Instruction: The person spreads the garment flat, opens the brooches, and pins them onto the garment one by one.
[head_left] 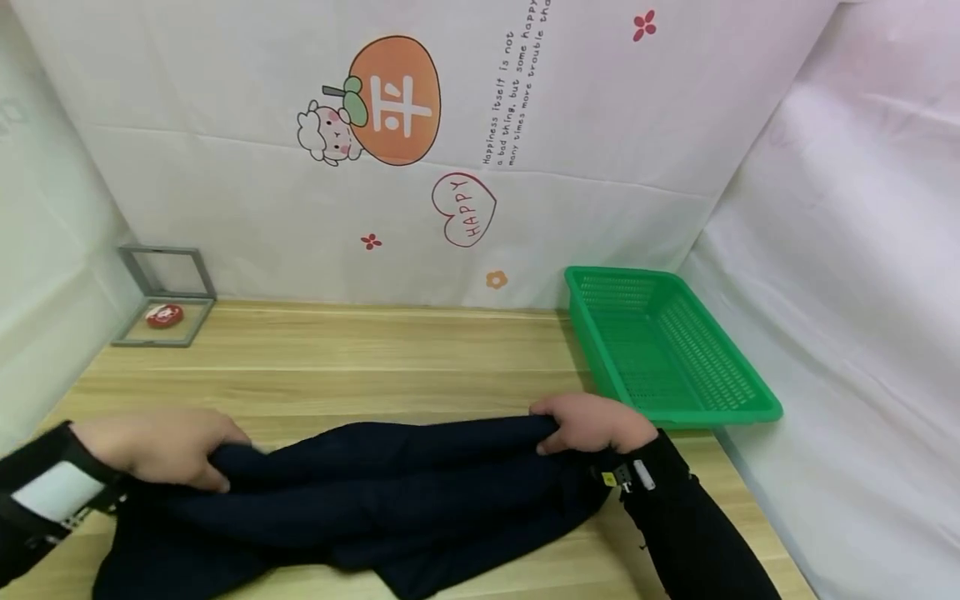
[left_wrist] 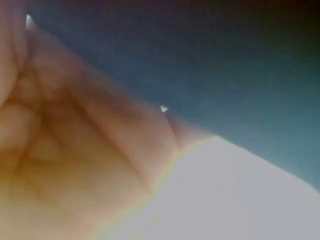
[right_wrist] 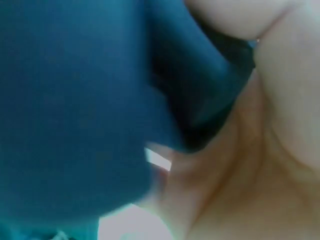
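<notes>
A dark navy cloth (head_left: 390,483), perhaps a garment, stretches across the front of the table between two hands. At its left end the left hand (head_left: 168,446) pinches the upper edge between thumb and fingers. The right hand (head_left: 592,422) grips the upper right corner, thumb below and fingers over the top. Folds run lengthwise along the cloth, and its lower part hangs toward the near side. In the left wrist view the cloth (left_wrist: 210,65) passes close to the palm. In the right wrist view bunched cloth (right_wrist: 200,85) is tucked between thumb and fingers.
A green plastic basket (head_left: 611,367) stands at the back right, just beyond the right hand. At the back left is an open grey-framed case (head_left: 153,342) with a small red round item (head_left: 164,316) in it. White printed sheeting (head_left: 562,233) walls the wooden table (head_left: 360,358).
</notes>
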